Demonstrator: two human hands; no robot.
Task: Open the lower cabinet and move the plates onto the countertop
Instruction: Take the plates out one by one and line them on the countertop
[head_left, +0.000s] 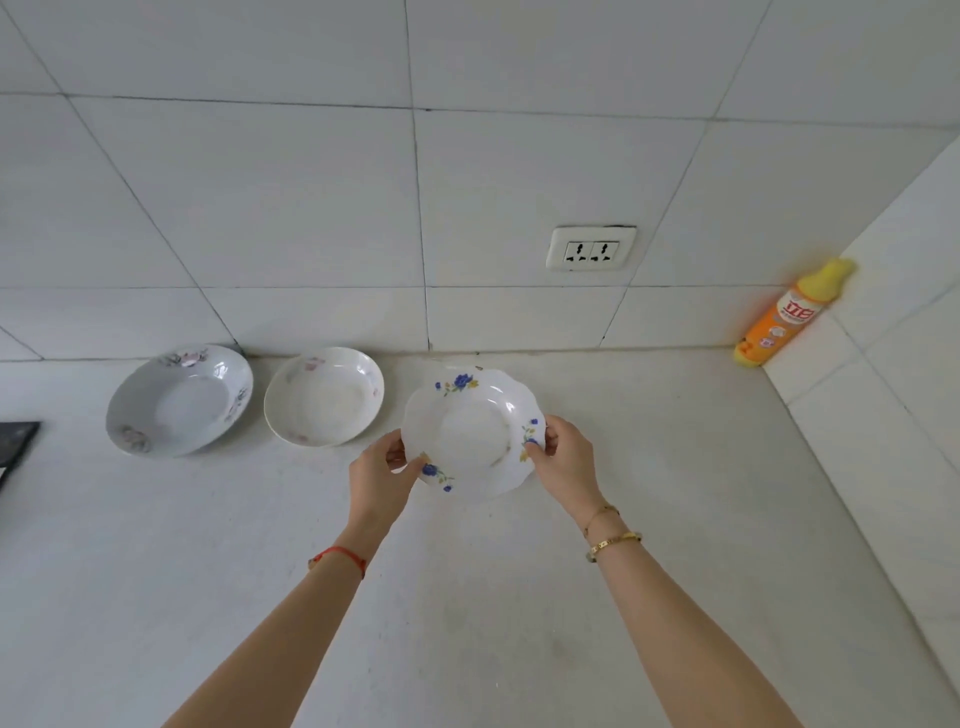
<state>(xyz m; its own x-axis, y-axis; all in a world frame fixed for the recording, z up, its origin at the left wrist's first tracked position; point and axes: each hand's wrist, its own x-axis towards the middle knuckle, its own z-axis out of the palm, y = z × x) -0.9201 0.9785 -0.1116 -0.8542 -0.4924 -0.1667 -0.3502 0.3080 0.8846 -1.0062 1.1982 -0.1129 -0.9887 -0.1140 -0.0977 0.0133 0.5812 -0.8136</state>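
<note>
both hands (382, 480) gripping scalloped plate (472, 434) — open countertop (649, 467) right

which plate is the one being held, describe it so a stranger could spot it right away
On the white countertop, three plates sit in a row along the tiled back wall. It is the rightmost plate, gripped at its edges by the left hand and right hand. Only it has a scalloped rim with blue and yellow flowers; the others carry faint pink ones.

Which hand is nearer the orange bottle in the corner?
Right. The right hand grips the blue-flowered plate on the rim facing the orange bottle; the left hand holds the opposite rim, farther away.
</note>
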